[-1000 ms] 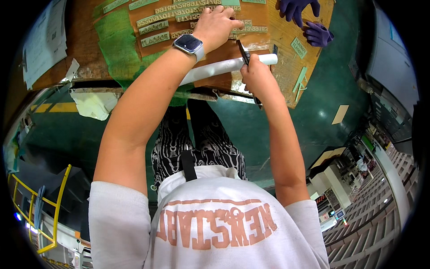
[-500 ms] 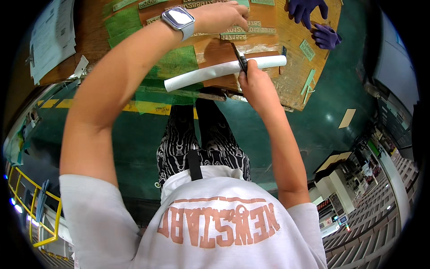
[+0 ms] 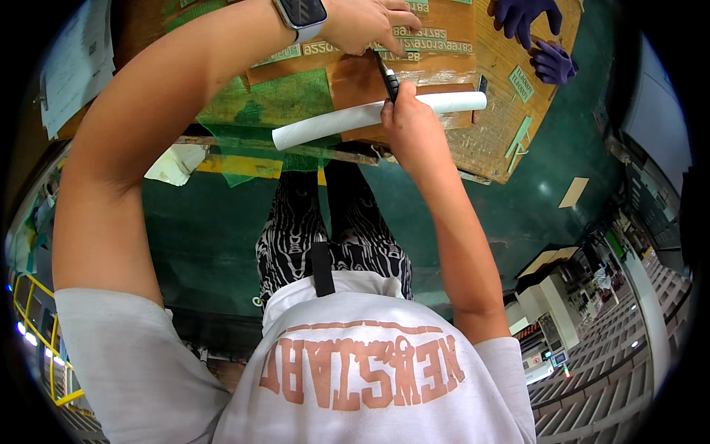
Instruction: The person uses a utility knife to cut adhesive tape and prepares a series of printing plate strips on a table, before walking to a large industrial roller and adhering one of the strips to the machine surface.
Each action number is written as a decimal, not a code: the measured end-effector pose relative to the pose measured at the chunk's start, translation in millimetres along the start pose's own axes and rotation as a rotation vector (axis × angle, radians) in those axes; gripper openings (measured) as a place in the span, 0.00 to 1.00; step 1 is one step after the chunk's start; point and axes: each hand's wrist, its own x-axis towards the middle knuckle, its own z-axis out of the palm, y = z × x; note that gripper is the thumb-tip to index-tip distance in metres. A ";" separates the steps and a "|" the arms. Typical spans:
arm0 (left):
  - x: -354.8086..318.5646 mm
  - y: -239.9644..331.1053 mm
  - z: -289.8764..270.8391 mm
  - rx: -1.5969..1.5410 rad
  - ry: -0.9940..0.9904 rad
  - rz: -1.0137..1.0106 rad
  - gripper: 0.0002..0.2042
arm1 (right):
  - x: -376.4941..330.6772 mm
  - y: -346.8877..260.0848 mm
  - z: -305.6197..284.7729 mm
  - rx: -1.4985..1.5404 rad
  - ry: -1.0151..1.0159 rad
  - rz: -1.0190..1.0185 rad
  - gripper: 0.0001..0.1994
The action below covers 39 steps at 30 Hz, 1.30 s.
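My right hand (image 3: 413,122) is closed around a black-handled knife (image 3: 390,83), which looks like a utility cutter. Its tip points away from me and meets the edge of a pale green strip with raised characters (image 3: 401,56). Beside the tip, my left hand (image 3: 364,24) rests on the strips with its fingers spread and bent, holding nothing; a watch (image 3: 304,10) is on that wrist. Under my right hand a long white tube or roll (image 3: 329,127) lies across the near part of the table. The strips sit on a brown sheet (image 3: 355,89).
Green mesh cloth (image 3: 288,103) covers the table's left part and hangs over its near edge. Purple gloves (image 3: 553,63) lie at the far right, near a small green plate (image 3: 521,83) and narrow green strips (image 3: 518,137). Papers (image 3: 78,66) are at the far left.
My left hand has come down onto the strips near the knife. The knife has shifted slightly left, and its tip is now against a strip. The view has shifted a little.
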 end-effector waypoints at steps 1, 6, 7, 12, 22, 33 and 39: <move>-1.0 4.9 -8.3 -0.001 -0.027 -0.009 0.16 | 0.2 -0.3 -0.2 -0.007 -0.001 0.003 0.11; -2.1 1.3 1.7 0.049 -0.046 -0.026 0.17 | 0.0 -2.0 -0.2 0.004 0.007 -0.009 0.11; -3.6 1.5 5.2 0.071 0.013 -0.005 0.17 | -0.1 -3.1 -0.8 0.005 0.002 -0.003 0.11; -3.1 1.3 9.2 0.083 0.013 -0.026 0.17 | 1.4 -9.4 -5.1 0.006 -0.035 0.022 0.12; -8.5 -0.4 13.6 0.123 0.076 -0.018 0.18 | -3.6 -8.6 -5.1 -0.027 -0.057 0.017 0.12; -8.1 28.3 30.6 0.094 0.193 -0.258 0.24 | -5.5 12.3 -43.7 -0.344 -0.099 -0.208 0.10; -20.2 32.8 32.2 0.007 0.208 -0.289 0.16 | 20.6 45.7 -75.7 -0.599 0.017 -0.604 0.07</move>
